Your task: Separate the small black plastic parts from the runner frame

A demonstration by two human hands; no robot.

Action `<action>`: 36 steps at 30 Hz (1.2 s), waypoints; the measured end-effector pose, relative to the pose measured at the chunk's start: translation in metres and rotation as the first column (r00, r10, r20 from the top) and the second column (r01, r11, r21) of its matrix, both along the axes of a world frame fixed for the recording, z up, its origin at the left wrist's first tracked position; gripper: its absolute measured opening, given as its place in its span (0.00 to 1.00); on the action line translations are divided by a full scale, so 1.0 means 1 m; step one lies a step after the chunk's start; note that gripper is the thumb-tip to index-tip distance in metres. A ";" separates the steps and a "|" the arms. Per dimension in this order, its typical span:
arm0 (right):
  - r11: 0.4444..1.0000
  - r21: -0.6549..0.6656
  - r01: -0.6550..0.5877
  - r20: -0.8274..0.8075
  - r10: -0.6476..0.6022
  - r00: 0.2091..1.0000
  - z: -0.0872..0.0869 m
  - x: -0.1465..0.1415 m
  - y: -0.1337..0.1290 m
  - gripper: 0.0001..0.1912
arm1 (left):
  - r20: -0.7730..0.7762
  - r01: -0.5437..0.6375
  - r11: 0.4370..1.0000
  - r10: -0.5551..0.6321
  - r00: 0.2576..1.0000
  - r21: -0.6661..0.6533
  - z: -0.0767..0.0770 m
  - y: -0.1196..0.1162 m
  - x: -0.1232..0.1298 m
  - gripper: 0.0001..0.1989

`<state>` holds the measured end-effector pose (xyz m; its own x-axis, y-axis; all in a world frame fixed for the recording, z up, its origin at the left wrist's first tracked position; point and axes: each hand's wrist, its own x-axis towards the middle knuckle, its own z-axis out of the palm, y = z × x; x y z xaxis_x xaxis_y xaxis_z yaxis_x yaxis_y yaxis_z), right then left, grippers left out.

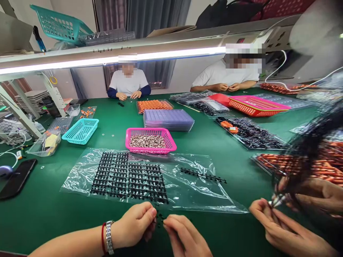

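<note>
My left hand (138, 223), with a watch-like metal band and a red cord at the wrist, is closed in a pinch at the near edge of the table. Between my hands shows a small black plastic strip (160, 217) with little knobs, gripped by my left fingers. My right hand (186, 233) has its thumb and fingers pinched together at the strip's other side; whatever lies in its fingertips is hidden. Just beyond, a clear plastic sheet (187, 200) bears rows of black knobbed strips (109, 175) and a single separate strip (203, 175) at the right.
A pink basket (171, 144) of small metal rings stands behind the sheet, before stacked clear trays (168, 119). Left are a turquoise basket (80, 132) and a phone (18, 178). A co-worker's hands (289, 221) work close at right; two people sit opposite.
</note>
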<state>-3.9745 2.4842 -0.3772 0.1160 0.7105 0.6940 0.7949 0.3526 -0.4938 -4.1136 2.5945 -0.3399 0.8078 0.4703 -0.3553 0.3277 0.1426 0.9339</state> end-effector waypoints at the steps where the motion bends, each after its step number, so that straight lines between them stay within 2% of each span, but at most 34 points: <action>1: 0.997 -0.068 0.022 -0.021 -0.023 1.000 0.000 0.005 0.000 0.08 | 0.019 -0.029 0.999 0.028 0.999 0.035 -0.001 0.002 0.000 0.28; 4: 0.978 -0.197 0.068 0.020 -0.066 0.998 -0.002 0.017 0.002 0.07 | 0.061 -0.071 0.987 0.063 0.996 0.145 -0.002 0.007 0.000 0.27; 8: 0.971 -0.199 0.130 0.162 -0.099 0.982 -0.009 0.022 0.004 0.09 | 0.051 -0.069 0.977 0.059 0.997 0.204 0.000 0.007 0.000 0.26; 12: 0.963 -0.223 0.152 0.181 -0.112 0.977 -0.014 0.020 0.002 0.11 | 0.012 -0.040 0.976 0.038 0.999 0.215 0.001 0.006 -0.001 0.25; 14: 0.962 -0.242 0.129 0.115 -0.104 0.988 -0.013 0.020 0.001 0.10 | -0.003 -0.023 0.975 0.024 1.000 0.222 0.001 0.006 -0.001 0.25; 17: 0.950 -0.312 0.017 -0.103 -0.052 0.993 -0.004 0.017 0.001 0.07 | -0.018 0.013 0.967 -0.009 1.000 0.253 0.001 0.005 -0.001 0.24; 21: 0.911 -0.372 -0.179 -0.398 0.017 0.917 0.013 0.009 0.005 0.06 | -0.039 0.074 0.946 -0.065 0.997 0.316 0.004 0.004 -0.002 0.21; 24: 0.888 -0.387 -0.248 -0.499 0.025 0.866 0.021 0.003 0.008 0.08 | -0.052 0.114 0.923 -0.102 0.993 0.368 0.006 0.003 -0.002 0.20; 26: 0.889 -0.385 -0.246 -0.490 0.029 0.871 0.022 0.000 0.009 0.09 | -0.050 0.122 0.916 -0.112 0.992 0.382 0.007 0.001 -0.002 0.20; 28: 0.923 -0.329 -0.200 -0.395 0.058 0.917 0.021 -0.001 0.008 0.08 | -0.044 0.119 0.948 -0.111 0.993 0.295 0.006 0.000 -0.001 0.22; 30: 0.975 -0.186 -0.123 -0.199 0.085 0.976 0.017 0.000 0.006 0.05 | -0.023 0.109 0.990 -0.107 0.994 0.092 0.004 0.000 0.000 0.25; 32: 0.999 -0.014 -0.046 -0.009 0.046 0.999 0.013 0.004 0.005 0.09 | 0.023 0.075 0.988 -0.073 0.997 -0.132 0.002 0.002 0.001 0.27; 33: 0.999 0.031 -0.015 0.041 0.014 0.999 0.011 0.007 0.004 0.11 | 0.051 0.052 0.978 -0.043 0.998 -0.202 0.001 0.003 0.001 0.27; 34: 0.999 0.031 0.013 0.059 -0.015 0.998 0.009 0.010 0.004 0.11 | 0.074 0.029 0.971 -0.012 0.997 -0.236 0.001 0.004 0.002 0.27; 36: 0.997 -0.057 0.053 0.050 -0.050 0.997 0.006 0.018 0.004 0.07 | 0.097 -0.002 0.978 0.023 0.995 -0.211 0.002 0.006 0.002 0.26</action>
